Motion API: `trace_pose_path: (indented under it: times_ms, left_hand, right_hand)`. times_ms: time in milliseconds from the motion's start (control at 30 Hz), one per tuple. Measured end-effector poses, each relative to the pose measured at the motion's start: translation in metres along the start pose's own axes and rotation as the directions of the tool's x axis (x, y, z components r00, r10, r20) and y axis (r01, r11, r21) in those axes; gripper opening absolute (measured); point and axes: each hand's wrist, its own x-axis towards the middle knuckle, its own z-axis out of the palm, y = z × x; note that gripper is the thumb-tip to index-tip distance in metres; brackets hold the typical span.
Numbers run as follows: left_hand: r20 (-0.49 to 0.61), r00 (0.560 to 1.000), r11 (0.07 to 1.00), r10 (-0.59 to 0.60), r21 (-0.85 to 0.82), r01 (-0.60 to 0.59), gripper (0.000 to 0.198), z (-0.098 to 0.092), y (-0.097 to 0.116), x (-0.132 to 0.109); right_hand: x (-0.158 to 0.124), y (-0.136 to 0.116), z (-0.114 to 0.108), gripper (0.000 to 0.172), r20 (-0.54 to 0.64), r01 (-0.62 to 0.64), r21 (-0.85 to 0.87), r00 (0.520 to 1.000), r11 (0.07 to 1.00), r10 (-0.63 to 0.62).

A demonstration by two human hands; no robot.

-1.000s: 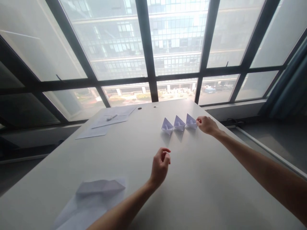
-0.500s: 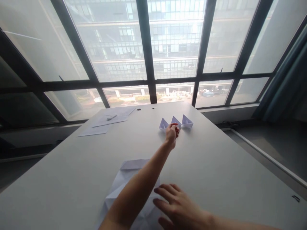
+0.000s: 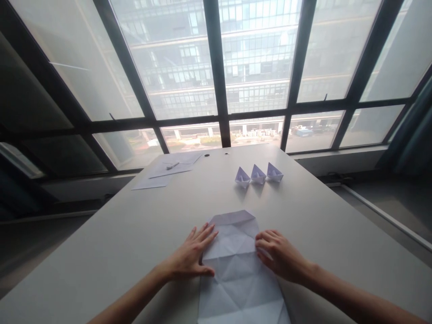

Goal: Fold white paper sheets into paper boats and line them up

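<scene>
A creased white sheet of paper [image 3: 236,274] lies on the white table in front of me, its far end folded up along a crease. My left hand [image 3: 194,252] rests on the sheet's left edge with its fingers spread. At the right edge, my right hand [image 3: 278,254] has its fingers bent and close together against the paper; whether they pinch the edge is hard to make out. Three folded paper boats stand in a row farther back: a left one [image 3: 242,178], a middle one [image 3: 258,174] and a right one [image 3: 274,173].
Flat white sheets [image 3: 155,182] lie at the table's far left, with a small white object [image 3: 172,166] on them. Two dark round spots mark the table's [image 3: 135,234] far end. Large windows rise behind it, and a curtain [image 3: 405,130] hangs at the right.
My left hand has come back from the boats to the sheet's left edge. My right hand has shifted to the right edge. The sheet appears straighter and farther right in view.
</scene>
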Motion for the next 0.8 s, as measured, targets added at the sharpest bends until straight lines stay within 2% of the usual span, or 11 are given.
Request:
trace_pose_path:
  times_ms: [67,133,167,300,400,467,600,800]
  left_hand:
    - [0.006,1.000,0.998,-0.017,0.059,0.016,0.109,0.008,0.001,0.009]
    - [0.000,1.000,0.996,-0.018,0.086,0.018,0.109,0.009,0.002,0.025]
    - [-0.012,1.000,0.995,-0.017,0.094,0.018,0.107,0.008,0.002,0.034]
    - [-0.031,0.999,0.993,-0.010,0.121,0.014,0.101,0.004,-0.004,0.062]
    - [-0.064,0.998,0.991,-0.002,0.135,0.011,0.096,0.008,-0.009,0.070]
    - [-0.092,0.996,0.993,0.007,0.119,0.004,0.091,0.010,-0.011,0.069]
    - [-0.117,0.993,0.999,0.023,0.038,-0.019,0.074,0.012,-0.011,0.067]
    - [-0.214,0.976,0.998,0.038,-0.046,-0.049,0.049,0.013,-0.010,0.067]
  right_hand:
    - [0.008,0.008,0.000,0.033,0.019,0.032,-0.004,0.999,0.999,-0.032]
    - [0.016,0.020,-0.001,0.054,0.075,0.081,0.002,0.994,0.997,-0.081]
    - [0.019,0.027,-0.001,0.058,0.087,0.072,0.001,0.994,0.997,-0.072]
    - [0.027,0.054,-0.002,0.061,0.065,-0.035,0.001,0.997,0.999,0.034]
    - [0.028,0.064,0.000,0.062,0.050,-0.061,0.027,0.997,0.998,0.060]
    - [0.028,0.066,0.003,0.059,0.011,-0.065,0.035,0.998,0.997,0.064]
    - [0.030,0.070,0.010,0.046,-0.140,-0.075,0.060,0.987,0.995,0.083]
    - [0.029,0.079,0.016,0.002,-0.301,-0.032,0.215,0.949,0.976,0.097]
